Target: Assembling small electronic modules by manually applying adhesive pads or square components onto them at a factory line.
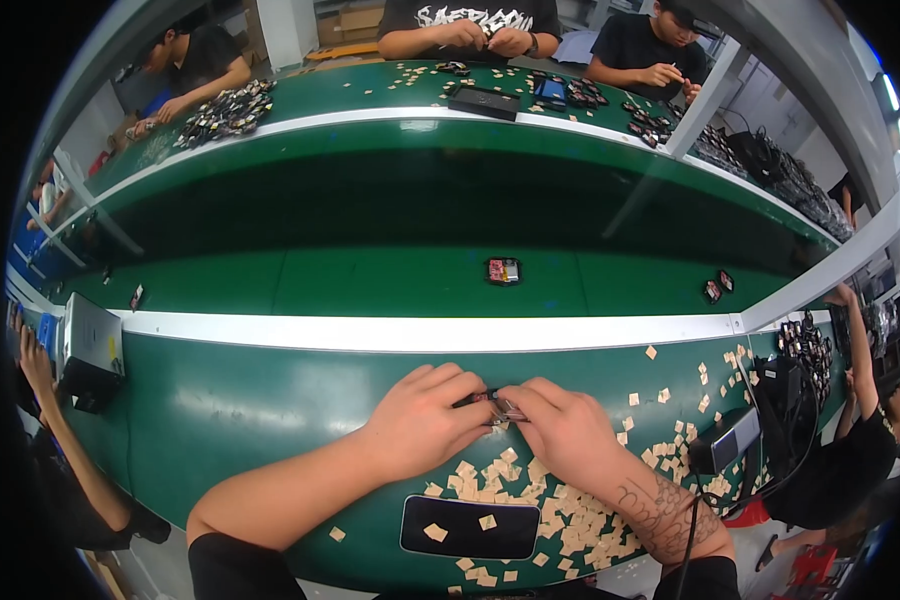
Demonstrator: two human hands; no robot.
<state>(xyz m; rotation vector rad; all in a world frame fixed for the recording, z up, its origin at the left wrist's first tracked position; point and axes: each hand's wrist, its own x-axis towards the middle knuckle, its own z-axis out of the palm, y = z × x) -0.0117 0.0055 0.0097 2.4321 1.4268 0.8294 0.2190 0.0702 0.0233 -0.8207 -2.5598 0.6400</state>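
Small dark part (505, 409) is pinched by both hands (422, 420) (562, 430) before white rail (420, 334), green tabletop (240, 400) stretching left.

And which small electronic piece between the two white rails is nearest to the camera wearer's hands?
The single middle piece, straight ahead of where the left hand and right hand work; the other pieces lie much farther left or right.

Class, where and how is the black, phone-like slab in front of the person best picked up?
Probably grip the slab by its long edges near the left end, coming from the left: it lies flat, two cream squares rest on its face, and loose squares crowd its right end.
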